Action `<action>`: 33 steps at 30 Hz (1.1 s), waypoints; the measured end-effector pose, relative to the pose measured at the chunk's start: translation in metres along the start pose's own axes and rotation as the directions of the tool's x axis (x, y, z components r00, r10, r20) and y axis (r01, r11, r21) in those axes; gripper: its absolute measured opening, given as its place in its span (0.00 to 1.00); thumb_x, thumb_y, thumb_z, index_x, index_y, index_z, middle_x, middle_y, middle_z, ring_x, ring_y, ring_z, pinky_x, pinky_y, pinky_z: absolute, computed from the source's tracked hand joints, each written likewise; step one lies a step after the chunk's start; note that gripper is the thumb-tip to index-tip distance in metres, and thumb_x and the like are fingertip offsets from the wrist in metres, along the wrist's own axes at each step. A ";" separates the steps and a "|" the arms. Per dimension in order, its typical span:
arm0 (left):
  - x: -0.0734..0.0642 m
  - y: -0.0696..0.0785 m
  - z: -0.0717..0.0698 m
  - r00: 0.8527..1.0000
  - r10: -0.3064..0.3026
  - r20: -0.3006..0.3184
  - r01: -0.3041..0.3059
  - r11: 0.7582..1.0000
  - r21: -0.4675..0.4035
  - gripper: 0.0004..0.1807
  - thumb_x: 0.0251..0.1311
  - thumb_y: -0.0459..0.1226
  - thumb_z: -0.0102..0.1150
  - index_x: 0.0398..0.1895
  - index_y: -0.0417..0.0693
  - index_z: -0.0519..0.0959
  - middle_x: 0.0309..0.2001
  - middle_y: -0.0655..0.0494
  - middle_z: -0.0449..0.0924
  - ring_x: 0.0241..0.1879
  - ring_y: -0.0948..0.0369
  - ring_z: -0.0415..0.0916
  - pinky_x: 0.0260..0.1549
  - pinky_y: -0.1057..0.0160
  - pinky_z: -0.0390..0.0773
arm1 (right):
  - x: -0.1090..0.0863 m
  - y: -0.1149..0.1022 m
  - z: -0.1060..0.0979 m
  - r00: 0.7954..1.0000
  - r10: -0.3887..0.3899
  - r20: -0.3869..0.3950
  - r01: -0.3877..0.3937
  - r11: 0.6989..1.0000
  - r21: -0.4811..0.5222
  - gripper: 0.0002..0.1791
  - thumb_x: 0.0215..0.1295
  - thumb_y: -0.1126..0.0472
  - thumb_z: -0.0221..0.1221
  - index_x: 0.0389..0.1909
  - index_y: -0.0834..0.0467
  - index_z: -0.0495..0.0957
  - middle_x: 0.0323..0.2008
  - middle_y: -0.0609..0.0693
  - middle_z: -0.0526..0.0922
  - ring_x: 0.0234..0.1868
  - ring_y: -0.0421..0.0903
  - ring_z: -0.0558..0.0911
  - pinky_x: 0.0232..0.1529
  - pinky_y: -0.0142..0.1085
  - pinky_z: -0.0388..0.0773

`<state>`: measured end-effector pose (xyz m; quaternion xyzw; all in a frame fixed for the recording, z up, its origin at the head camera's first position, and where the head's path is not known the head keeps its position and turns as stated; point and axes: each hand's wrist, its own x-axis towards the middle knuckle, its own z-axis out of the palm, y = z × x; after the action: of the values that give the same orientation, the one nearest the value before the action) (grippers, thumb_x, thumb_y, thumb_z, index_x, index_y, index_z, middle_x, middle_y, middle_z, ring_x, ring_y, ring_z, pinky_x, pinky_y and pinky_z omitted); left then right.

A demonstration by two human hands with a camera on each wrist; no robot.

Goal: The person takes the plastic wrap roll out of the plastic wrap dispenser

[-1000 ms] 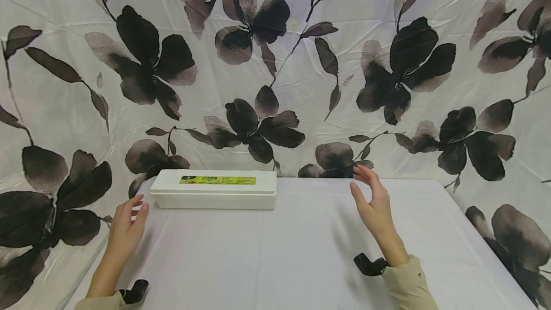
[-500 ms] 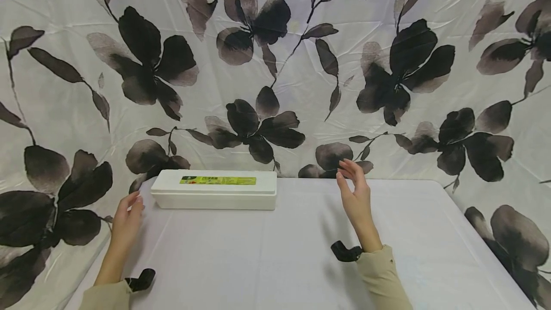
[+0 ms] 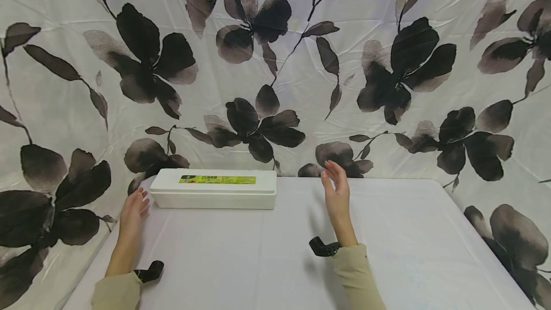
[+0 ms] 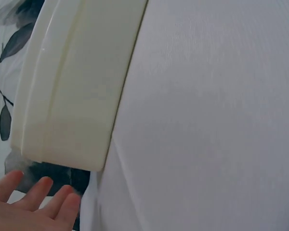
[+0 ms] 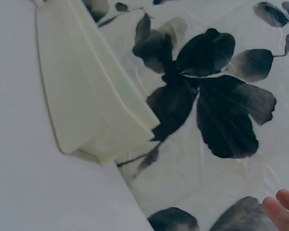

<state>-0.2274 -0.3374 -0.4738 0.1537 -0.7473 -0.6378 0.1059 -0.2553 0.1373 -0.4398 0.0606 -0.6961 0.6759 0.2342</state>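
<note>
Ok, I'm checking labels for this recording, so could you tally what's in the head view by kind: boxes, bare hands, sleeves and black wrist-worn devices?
Boxes: 1 (white box)
Bare hands: 2 (left hand, right hand)
Sleeves: 2 (left sleeve, right sleeve)
Black wrist-worn devices: 2 (left device, right device)
Total: 7

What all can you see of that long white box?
The white box is long, smooth and plastic-looking, its lid on and a yellow-green label on top. It lies flat on the white table covering, lengthwise along the far edge, left of centre. The left hand is near its left end, apparently not touching; the right hand is clear of it.
</note>
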 end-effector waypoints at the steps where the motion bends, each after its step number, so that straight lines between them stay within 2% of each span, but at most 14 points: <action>1: 0.001 -0.001 0.002 1.000 -0.016 0.007 0.017 0.999 -0.028 0.36 0.77 0.56 0.26 0.80 0.47 0.42 0.78 0.43 0.43 0.77 0.48 0.44 0.74 0.51 0.47 | -0.001 0.002 0.003 1.000 0.012 0.001 -0.012 1.000 0.021 0.23 0.74 0.68 0.52 0.67 0.67 0.65 0.64 0.62 0.71 0.66 0.56 0.70 0.67 0.51 0.65; 4: 0.003 -0.005 0.007 0.999 -0.037 0.033 0.039 0.998 -0.053 0.38 0.76 0.59 0.27 0.80 0.51 0.41 0.79 0.47 0.40 0.77 0.51 0.41 0.75 0.53 0.43 | -0.009 0.001 0.013 0.999 0.040 0.029 -0.041 0.997 0.060 0.23 0.74 0.68 0.52 0.67 0.70 0.63 0.65 0.65 0.69 0.68 0.60 0.67 0.68 0.52 0.65; 8: 0.005 -0.011 0.011 0.998 -0.033 0.054 0.034 0.999 -0.030 0.39 0.74 0.62 0.25 0.81 0.54 0.40 0.80 0.50 0.38 0.78 0.51 0.39 0.75 0.53 0.43 | -0.020 -0.010 0.028 0.995 0.051 0.085 -0.057 0.996 0.072 0.25 0.73 0.69 0.51 0.67 0.74 0.59 0.67 0.70 0.64 0.70 0.65 0.63 0.69 0.56 0.62; 10: 0.006 -0.013 0.014 0.998 -0.027 0.051 0.029 0.998 -0.049 0.38 0.75 0.61 0.25 0.81 0.53 0.40 0.80 0.51 0.39 0.78 0.53 0.39 0.75 0.55 0.43 | -0.023 -0.010 0.034 0.993 0.057 0.106 -0.065 0.995 0.079 0.27 0.73 0.69 0.52 0.68 0.74 0.58 0.68 0.70 0.63 0.71 0.65 0.62 0.70 0.58 0.60; 13: 0.008 -0.015 0.016 0.999 -0.026 0.040 0.030 0.993 -0.116 0.37 0.76 0.59 0.26 0.81 0.53 0.40 0.80 0.52 0.40 0.78 0.57 0.39 0.75 0.60 0.43 | -0.022 0.008 0.045 0.990 0.067 0.127 -0.078 0.993 0.085 0.28 0.74 0.67 0.52 0.70 0.71 0.57 0.70 0.68 0.61 0.72 0.63 0.60 0.70 0.57 0.59; 16: 0.011 -0.018 0.017 0.999 -0.017 0.035 0.023 0.984 -0.176 0.36 0.78 0.56 0.26 0.81 0.50 0.40 0.80 0.53 0.39 0.78 0.59 0.39 0.74 0.63 0.42 | -0.022 0.030 0.057 0.981 0.104 0.163 -0.125 0.985 0.121 0.30 0.75 0.64 0.51 0.73 0.68 0.54 0.72 0.66 0.57 0.74 0.61 0.57 0.72 0.54 0.57; 22: 0.014 -0.020 0.018 0.999 0.015 0.050 -0.003 0.974 -0.226 0.37 0.77 0.57 0.26 0.80 0.49 0.37 0.80 0.52 0.36 0.78 0.58 0.38 0.74 0.63 0.40 | -0.029 0.049 0.079 0.940 0.191 0.282 -0.251 0.949 0.193 0.36 0.74 0.61 0.48 0.75 0.69 0.44 0.76 0.67 0.46 0.77 0.61 0.46 0.75 0.52 0.47; 29: 0.017 -0.025 0.026 0.997 0.048 0.067 -0.031 0.971 -0.236 0.38 0.78 0.57 0.24 0.80 0.48 0.33 0.80 0.53 0.29 0.78 0.59 0.31 0.74 0.65 0.37 | -0.035 0.063 0.098 0.891 0.182 0.415 -0.322 0.899 0.297 0.38 0.75 0.64 0.45 0.76 0.70 0.35 0.77 0.67 0.35 0.78 0.60 0.35 0.76 0.49 0.36; 33: 0.017 -0.030 0.028 0.995 0.081 0.049 -0.068 0.970 -0.232 0.38 0.77 0.57 0.26 0.80 0.46 0.35 0.80 0.52 0.32 0.78 0.59 0.33 0.74 0.66 0.38 | -0.041 0.067 0.102 0.872 0.213 0.441 -0.364 0.884 0.293 0.40 0.75 0.59 0.45 0.78 0.64 0.35 0.79 0.59 0.35 0.78 0.53 0.35 0.76 0.49 0.34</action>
<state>-0.2501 -0.3224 -0.5089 0.0936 -0.6765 -0.7197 0.1250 -0.2708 0.0345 -0.5157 0.1320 -0.5912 0.7950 -0.0326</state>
